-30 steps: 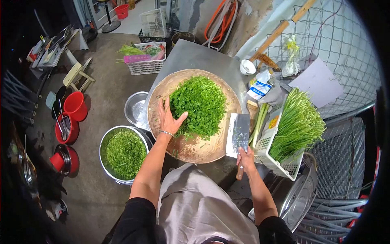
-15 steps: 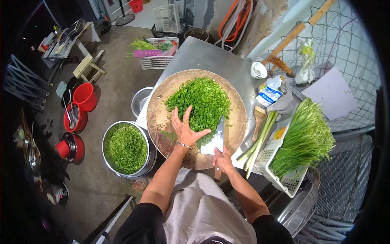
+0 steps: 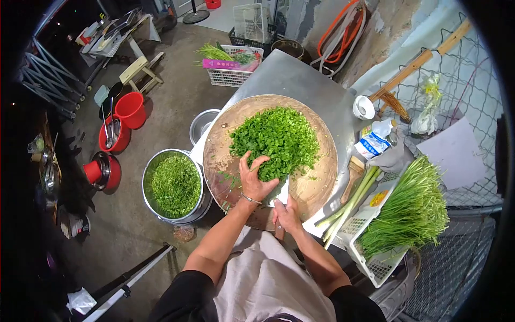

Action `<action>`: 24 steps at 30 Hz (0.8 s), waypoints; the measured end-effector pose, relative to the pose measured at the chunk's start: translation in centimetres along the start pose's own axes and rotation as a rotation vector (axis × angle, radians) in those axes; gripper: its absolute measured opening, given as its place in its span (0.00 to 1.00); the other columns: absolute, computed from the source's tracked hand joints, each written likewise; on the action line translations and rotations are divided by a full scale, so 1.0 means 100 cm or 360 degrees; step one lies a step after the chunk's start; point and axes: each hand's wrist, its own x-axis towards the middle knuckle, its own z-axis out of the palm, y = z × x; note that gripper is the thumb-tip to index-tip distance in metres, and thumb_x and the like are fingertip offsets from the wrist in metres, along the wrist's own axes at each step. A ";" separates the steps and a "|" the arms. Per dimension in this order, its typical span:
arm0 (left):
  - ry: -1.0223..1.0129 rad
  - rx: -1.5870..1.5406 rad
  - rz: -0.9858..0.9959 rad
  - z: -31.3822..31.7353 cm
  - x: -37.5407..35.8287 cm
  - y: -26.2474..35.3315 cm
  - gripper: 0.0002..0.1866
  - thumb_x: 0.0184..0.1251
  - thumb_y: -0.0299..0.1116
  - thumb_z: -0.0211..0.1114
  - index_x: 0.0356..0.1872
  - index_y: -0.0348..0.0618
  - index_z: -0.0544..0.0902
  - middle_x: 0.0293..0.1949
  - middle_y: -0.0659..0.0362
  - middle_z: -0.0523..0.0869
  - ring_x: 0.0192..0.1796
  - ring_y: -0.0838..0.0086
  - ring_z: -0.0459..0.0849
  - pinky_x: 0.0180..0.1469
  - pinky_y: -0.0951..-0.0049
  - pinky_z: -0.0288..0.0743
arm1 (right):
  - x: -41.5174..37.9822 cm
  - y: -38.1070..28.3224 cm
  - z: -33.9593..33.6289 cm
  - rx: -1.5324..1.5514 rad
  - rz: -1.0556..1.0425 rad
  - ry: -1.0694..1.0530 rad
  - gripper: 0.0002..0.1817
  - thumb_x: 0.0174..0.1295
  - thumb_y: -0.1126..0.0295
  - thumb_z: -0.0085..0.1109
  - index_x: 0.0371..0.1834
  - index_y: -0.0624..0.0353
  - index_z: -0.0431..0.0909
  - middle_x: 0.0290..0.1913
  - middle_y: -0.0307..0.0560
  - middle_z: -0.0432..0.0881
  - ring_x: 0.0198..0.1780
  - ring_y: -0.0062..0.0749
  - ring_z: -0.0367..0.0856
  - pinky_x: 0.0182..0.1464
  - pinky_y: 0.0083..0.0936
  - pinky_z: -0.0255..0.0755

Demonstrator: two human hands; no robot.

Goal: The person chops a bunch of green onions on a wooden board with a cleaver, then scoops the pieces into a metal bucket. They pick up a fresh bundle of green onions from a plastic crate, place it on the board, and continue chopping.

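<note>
A large heap of chopped green herbs [image 3: 276,137] lies on a round wooden chopping board [image 3: 314,188]. My right hand [image 3: 288,216] is closed round the wooden handle and the heel of a cleaver [image 3: 279,194]. The cleaver's blade lies low at the near edge of the heap, its far part hidden under the greens. On the near left side of the heap, my left hand [image 3: 256,180] touches the greens with its fingers apart and bent. Its thumb points toward the blade.
Left of the board stands a metal pot [image 3: 152,201] of chopped greens, with a steel bowl [image 3: 199,126] behind it. At right are a white basket [image 3: 382,265] of long green chives, loose stalks [image 3: 351,206], a brush [image 3: 351,180] and a plastic bag [image 3: 374,142]. Red buckets [image 3: 130,110] stand on the floor.
The blade has gone farther under the heap, so less of it shows. My left hand's fingers have bent more and its thumb has come down nearer the blade. The view has shifted.
</note>
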 end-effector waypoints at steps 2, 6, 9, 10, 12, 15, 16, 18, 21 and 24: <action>0.0003 -0.0004 -0.0001 -0.002 -0.003 0.009 0.38 0.29 0.35 0.83 0.53 0.57 0.82 0.63 0.48 0.73 0.69 0.44 0.69 0.69 0.45 0.68 | -0.005 0.001 -0.004 0.0025 -0.0001 -0.0009 0.09 0.74 0.70 0.53 0.47 0.65 0.69 0.20 0.41 0.74 0.15 0.24 0.72 0.18 0.25 0.70; 0.0066 -0.0059 -0.0016 -0.007 -0.003 0.036 0.35 0.30 0.33 0.81 0.50 0.49 0.83 0.59 0.48 0.78 0.69 0.45 0.71 0.69 0.46 0.69 | -0.018 -0.002 -0.013 -0.0002 0.0021 0.0009 0.09 0.74 0.71 0.54 0.47 0.66 0.69 0.20 0.42 0.74 0.15 0.24 0.73 0.19 0.25 0.70; 0.0062 -0.0090 0.0007 -0.004 -0.007 0.040 0.34 0.30 0.33 0.81 0.50 0.50 0.84 0.57 0.52 0.82 0.69 0.46 0.71 0.69 0.47 0.69 | -0.025 -0.005 -0.020 -0.0064 0.0004 0.0050 0.09 0.74 0.71 0.54 0.48 0.66 0.69 0.20 0.41 0.74 0.15 0.24 0.73 0.19 0.25 0.70; 0.0057 -0.0111 0.0024 -0.003 -0.007 0.042 0.34 0.30 0.33 0.81 0.50 0.50 0.84 0.56 0.53 0.83 0.69 0.47 0.72 0.69 0.47 0.69 | -0.027 -0.006 -0.020 -0.0044 0.0005 0.0055 0.09 0.74 0.71 0.54 0.48 0.66 0.69 0.20 0.41 0.74 0.15 0.24 0.73 0.18 0.25 0.70; 0.0050 -0.0154 0.0051 0.000 -0.007 0.047 0.35 0.30 0.34 0.82 0.50 0.52 0.84 0.58 0.52 0.81 0.68 0.46 0.72 0.68 0.47 0.69 | -0.032 -0.010 -0.023 -0.0014 0.0008 0.0076 0.09 0.75 0.71 0.54 0.50 0.66 0.68 0.20 0.41 0.74 0.15 0.23 0.73 0.18 0.24 0.70; 0.0047 -0.0220 0.0091 0.002 -0.004 0.051 0.36 0.29 0.35 0.83 0.52 0.58 0.85 0.66 0.45 0.73 0.65 0.45 0.72 0.66 0.49 0.70 | -0.038 -0.011 -0.024 -0.0007 -0.0063 0.0126 0.10 0.76 0.71 0.54 0.52 0.64 0.68 0.22 0.40 0.74 0.16 0.23 0.73 0.18 0.23 0.70; 0.0047 -0.0253 0.0091 0.001 -0.003 0.055 0.36 0.30 0.35 0.83 0.52 0.58 0.85 0.66 0.45 0.73 0.65 0.45 0.73 0.66 0.48 0.70 | -0.040 -0.012 -0.023 0.0006 -0.0049 0.0158 0.09 0.76 0.71 0.53 0.52 0.63 0.69 0.22 0.40 0.73 0.16 0.22 0.72 0.18 0.23 0.71; 0.0032 -0.0305 0.0092 -0.003 0.000 0.060 0.36 0.30 0.34 0.83 0.52 0.58 0.85 0.67 0.45 0.73 0.65 0.45 0.73 0.66 0.48 0.70 | -0.043 -0.015 -0.018 0.0034 -0.0023 0.0225 0.09 0.76 0.70 0.53 0.53 0.61 0.69 0.22 0.38 0.71 0.15 0.21 0.70 0.17 0.23 0.72; -0.0014 -0.0369 0.0103 -0.013 0.003 0.061 0.35 0.30 0.34 0.83 0.52 0.58 0.85 0.67 0.45 0.72 0.65 0.44 0.72 0.66 0.48 0.70 | -0.050 -0.024 -0.005 -0.0016 -0.0038 0.0306 0.08 0.76 0.72 0.52 0.53 0.61 0.69 0.22 0.38 0.70 0.17 0.21 0.69 0.17 0.24 0.73; -0.0028 -0.0398 0.0120 -0.033 0.006 0.058 0.35 0.31 0.34 0.83 0.52 0.58 0.85 0.68 0.46 0.72 0.66 0.45 0.72 0.66 0.47 0.70 | -0.057 -0.024 0.013 -0.0005 -0.0007 0.0335 0.07 0.76 0.73 0.53 0.53 0.59 0.70 0.24 0.39 0.71 0.18 0.22 0.70 0.17 0.26 0.74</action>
